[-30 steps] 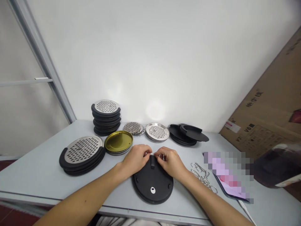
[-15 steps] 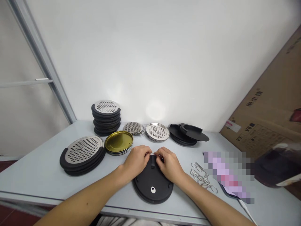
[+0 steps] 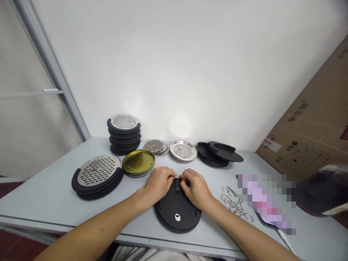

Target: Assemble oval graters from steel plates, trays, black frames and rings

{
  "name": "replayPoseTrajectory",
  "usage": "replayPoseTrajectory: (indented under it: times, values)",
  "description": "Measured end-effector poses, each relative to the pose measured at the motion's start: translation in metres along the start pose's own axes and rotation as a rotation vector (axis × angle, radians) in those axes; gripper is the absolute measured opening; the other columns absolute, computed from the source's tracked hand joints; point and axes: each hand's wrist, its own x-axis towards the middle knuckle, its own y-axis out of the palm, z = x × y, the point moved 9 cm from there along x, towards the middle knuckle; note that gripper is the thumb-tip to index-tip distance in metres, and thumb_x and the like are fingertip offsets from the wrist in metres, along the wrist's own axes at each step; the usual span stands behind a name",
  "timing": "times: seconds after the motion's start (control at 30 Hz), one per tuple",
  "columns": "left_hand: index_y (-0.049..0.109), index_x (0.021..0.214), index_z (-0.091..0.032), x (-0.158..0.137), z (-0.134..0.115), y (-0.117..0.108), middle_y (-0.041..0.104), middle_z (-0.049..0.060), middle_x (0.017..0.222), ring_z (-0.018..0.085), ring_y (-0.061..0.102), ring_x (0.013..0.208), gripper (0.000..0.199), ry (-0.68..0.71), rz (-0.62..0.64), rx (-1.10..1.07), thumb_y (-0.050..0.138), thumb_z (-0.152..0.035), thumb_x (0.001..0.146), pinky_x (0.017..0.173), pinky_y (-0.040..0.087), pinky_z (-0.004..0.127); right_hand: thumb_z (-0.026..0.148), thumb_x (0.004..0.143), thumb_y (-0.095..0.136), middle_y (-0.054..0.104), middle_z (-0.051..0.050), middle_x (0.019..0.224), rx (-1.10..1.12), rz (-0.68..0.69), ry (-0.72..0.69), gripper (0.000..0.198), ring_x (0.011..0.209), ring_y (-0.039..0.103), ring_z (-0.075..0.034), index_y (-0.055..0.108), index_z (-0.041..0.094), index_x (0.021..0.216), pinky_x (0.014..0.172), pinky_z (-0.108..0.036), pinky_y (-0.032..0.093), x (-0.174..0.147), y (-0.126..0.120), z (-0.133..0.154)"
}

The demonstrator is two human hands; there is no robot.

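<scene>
A round black plastic disc (image 3: 176, 208) lies on the table in front of me, with a raised tab and a white oval sticker on its upper face. At its far edge, a small bit of bent metal wire (image 3: 178, 177) shows between my fingertips by the tab. My left hand (image 3: 161, 183) is closed in a pinch on the wire's left side. From the other side my right hand (image 3: 196, 187) pinches it too, with its thumb near the tab. My fingers hide most of the wire. Several loose bent wire loops (image 3: 236, 204) lie right of my right hand.
Left stand stacks of black-rimmed perforated discs (image 3: 98, 174) (image 3: 125, 132). Gold (image 3: 138, 161) and silver perforated plates (image 3: 183, 150) sit ahead, near small grater discs (image 3: 154, 145). Black discs (image 3: 217, 154) are at the back right. A pixelated phone (image 3: 266, 203), dark jar (image 3: 315, 192) and carton (image 3: 307, 134) stand right.
The view has shifted slightly. Both hands stay pinched at the disc's far edge, with barely any finger movement visible.
</scene>
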Motion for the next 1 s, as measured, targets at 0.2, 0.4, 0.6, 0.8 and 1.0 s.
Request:
replayPoseTrajectory:
  times: [0.2, 0.4, 0.6, 0.8, 1.0]
  values:
    - [0.075, 0.089, -0.02, -0.003, -0.002, 0.004, 0.074, 0.005, 0.086, 0.02, 0.066, 0.082, 0.023, 0.011, 0.02, 0.072, 0.054, -0.012, 0.084, 0.077, 0.047, 0.03, 0.006, 0.077, 0.05, 0.056, -0.002, 0.071, 0.01, -0.006, -0.001, 0.017, 0.068, 0.053, -0.017, 0.053, 0.02, 0.067, 0.065, -0.027, 0.042, 0.001, -0.001, 0.002]
    - [0.074, 0.088, -0.021, -0.004, -0.004, 0.009, 0.073, 0.005, 0.085, 0.02, 0.065, 0.082, 0.024, 0.033, 0.013, 0.14, 0.053, -0.01, 0.084, 0.075, 0.046, 0.03, 0.005, 0.075, 0.051, 0.056, -0.002, 0.07, 0.017, -0.026, -0.007, 0.019, 0.068, 0.053, -0.017, 0.051, 0.02, 0.064, 0.065, -0.027, 0.041, 0.001, -0.001, 0.002]
    - [0.074, 0.089, -0.021, -0.005, -0.007, 0.01, 0.073, 0.004, 0.084, 0.021, 0.064, 0.081, 0.024, 0.045, 0.001, 0.169, 0.053, -0.01, 0.085, 0.074, 0.045, 0.03, 0.006, 0.074, 0.05, 0.055, -0.002, 0.069, 0.022, -0.046, 0.021, 0.018, 0.068, 0.053, -0.017, 0.051, 0.02, 0.063, 0.064, -0.026, 0.041, 0.001, -0.001, 0.0]
    - [0.075, 0.093, -0.021, -0.006, -0.009, 0.01, 0.074, 0.004, 0.085, 0.02, 0.064, 0.079, 0.026, 0.066, -0.007, 0.18, 0.05, -0.014, 0.09, 0.072, 0.045, 0.031, 0.006, 0.074, 0.05, 0.055, -0.002, 0.069, 0.04, -0.042, 0.039, 0.018, 0.067, 0.053, -0.017, 0.052, 0.02, 0.063, 0.064, -0.026, 0.04, 0.001, -0.001, 0.0]
    - [0.075, 0.092, -0.021, -0.005, -0.01, 0.011, 0.075, 0.003, 0.084, 0.02, 0.065, 0.078, 0.026, 0.085, 0.003, 0.184, 0.051, -0.012, 0.089, 0.072, 0.046, 0.031, 0.006, 0.073, 0.052, 0.055, -0.001, 0.068, 0.053, -0.038, 0.05, 0.018, 0.068, 0.052, -0.016, 0.051, 0.02, 0.062, 0.065, -0.026, 0.039, 0.002, 0.0, -0.002]
